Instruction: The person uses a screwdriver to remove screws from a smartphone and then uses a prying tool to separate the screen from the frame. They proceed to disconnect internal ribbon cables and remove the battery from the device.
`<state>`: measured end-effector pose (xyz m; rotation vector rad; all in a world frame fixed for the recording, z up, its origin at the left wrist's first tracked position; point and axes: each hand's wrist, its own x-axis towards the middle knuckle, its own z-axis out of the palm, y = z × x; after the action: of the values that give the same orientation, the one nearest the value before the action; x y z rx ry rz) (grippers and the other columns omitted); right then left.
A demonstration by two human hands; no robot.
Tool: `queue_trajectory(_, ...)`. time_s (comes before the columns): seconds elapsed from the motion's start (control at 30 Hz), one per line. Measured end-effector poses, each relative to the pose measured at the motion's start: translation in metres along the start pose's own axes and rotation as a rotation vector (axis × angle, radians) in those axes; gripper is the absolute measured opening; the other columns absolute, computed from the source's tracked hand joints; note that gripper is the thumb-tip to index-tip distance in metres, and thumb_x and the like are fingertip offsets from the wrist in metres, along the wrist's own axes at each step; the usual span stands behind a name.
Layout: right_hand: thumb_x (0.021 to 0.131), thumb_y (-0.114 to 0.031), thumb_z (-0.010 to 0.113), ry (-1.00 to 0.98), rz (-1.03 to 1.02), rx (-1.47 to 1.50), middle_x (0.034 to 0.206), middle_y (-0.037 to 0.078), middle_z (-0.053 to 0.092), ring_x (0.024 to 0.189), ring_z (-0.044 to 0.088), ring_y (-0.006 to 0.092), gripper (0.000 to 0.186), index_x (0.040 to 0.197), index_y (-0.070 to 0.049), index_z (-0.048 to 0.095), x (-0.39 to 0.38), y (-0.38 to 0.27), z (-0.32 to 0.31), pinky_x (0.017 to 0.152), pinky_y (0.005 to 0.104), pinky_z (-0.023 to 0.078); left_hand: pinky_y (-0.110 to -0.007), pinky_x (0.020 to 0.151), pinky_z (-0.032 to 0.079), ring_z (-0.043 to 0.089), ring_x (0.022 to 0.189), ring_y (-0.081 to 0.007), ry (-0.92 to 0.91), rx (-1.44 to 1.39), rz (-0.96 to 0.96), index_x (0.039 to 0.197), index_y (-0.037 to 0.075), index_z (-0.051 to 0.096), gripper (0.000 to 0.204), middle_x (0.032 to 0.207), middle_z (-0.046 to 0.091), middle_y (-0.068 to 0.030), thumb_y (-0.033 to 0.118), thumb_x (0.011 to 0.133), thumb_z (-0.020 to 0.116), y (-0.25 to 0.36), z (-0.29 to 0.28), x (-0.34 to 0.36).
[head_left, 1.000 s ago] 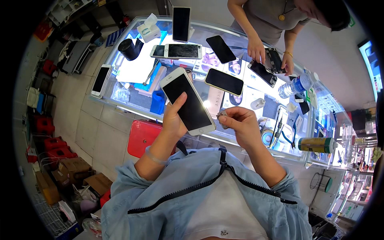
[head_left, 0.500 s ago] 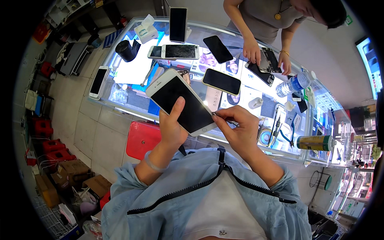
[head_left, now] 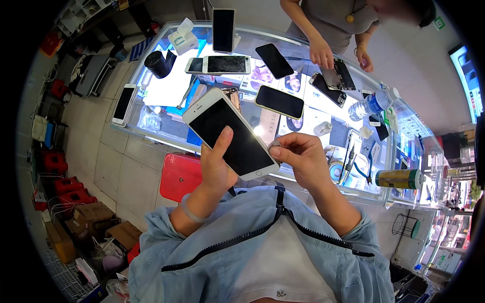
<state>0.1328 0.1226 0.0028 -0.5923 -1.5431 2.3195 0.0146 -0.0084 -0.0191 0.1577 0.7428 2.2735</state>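
A white smartphone [head_left: 237,134] with a black screen and a round button is tilted in front of my body. My left hand [head_left: 217,164] is closed round its left edge, the thumb lying on the glass. My right hand [head_left: 303,159] is at the phone's lower right edge, thumb and forefinger pinched on a small thin grey piece [head_left: 274,144]. Most of that piece is hidden by the fingers, so its kind does not show. On the counter beyond lies a phone with a pale yellow edge [head_left: 279,102].
Across the glass counter [head_left: 202,146], a person's hand [head_left: 321,53] touches an opened phone [head_left: 339,76]. Several more phones lie about. A water bottle [head_left: 371,105], blue pliers [head_left: 365,169] and a yellow-green can [head_left: 399,179] stand or lie at the right. A red stool [head_left: 179,177] is below.
My right hand has shifted slightly along the phone's edge, and more of the grey piece shows. The phone has tilted a little. Across the counter, the person's right-side hand has drawn away from the opened phone.
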Motion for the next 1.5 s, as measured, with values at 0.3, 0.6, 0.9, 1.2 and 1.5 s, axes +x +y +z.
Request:
queue_trajectory(0.3,0.077,-0.005,0.074,0.101,-0.137,-0.158,0.079,0.007,0.067,0.070,0.064,0.0111,0.015,0.089,0.002,0.067,0.000,-0.003,0.002,0.067,0.0227,0.052,-0.035,0.085,0.052,0.060,0.099,-0.0195,0.019,-0.024,-0.117,0.125,0.007,0.043,0.039,0.111,0.056,-0.0070,0.009,0.089,0.057,0.000,-0.007,0.008)
queue_trajectory(0.6,0.077,0.000,0.071,0.150,-0.455,-0.589,0.081,0.008,0.065,0.072,0.063,0.0110,0.010,0.086,0.003,0.067,-0.001,-0.014,0.016,0.066,0.0223,0.052,-0.034,0.087,0.051,0.059,0.102,-0.0188,-0.019,0.032,-0.033,0.129,0.006,0.040,0.043,0.115,0.055,-0.0089,0.010,0.090,0.058,-0.006,0.001,0.003)
queue_trajectory(0.9,0.074,0.001,0.072,0.184,-0.579,-0.741,0.074,0.008,0.065,0.067,0.064,0.0126,0.008,0.081,0.002,0.069,-0.004,-0.018,0.019,0.061,0.0229,0.053,-0.034,0.087,0.051,0.059,0.101,-0.0188,-0.093,0.025,0.032,0.128,0.004,0.040,0.043,0.114,0.056,-0.0088,0.007,0.089,0.057,-0.007,0.001,-0.002)
queue_trajectory(1.2,0.074,-0.004,0.074,0.276,-0.691,-0.689,0.072,0.007,0.066,0.061,0.063,0.0134,0.010,0.081,0.000,0.069,0.003,-0.009,0.017,0.056,0.0239,0.049,-0.033,0.085,0.052,0.061,0.098,-0.0179,-0.098,0.032,-0.010,0.125,0.006,0.042,0.040,0.111,0.057,-0.0077,0.007,0.089,0.058,-0.009,0.008,0.005)
queue_trajectory(1.5,0.078,-0.005,0.073,0.027,0.002,0.150,0.080,0.007,0.067,0.069,0.062,0.0102,0.015,0.089,0.003,0.066,0.008,0.000,-0.007,0.065,0.0219,0.050,-0.033,0.083,0.053,0.062,0.096,-0.0191,-0.131,0.064,-0.102,0.122,0.004,0.047,0.037,0.110,0.060,-0.0096,0.008,0.088,0.060,-0.007,0.004,0.010)
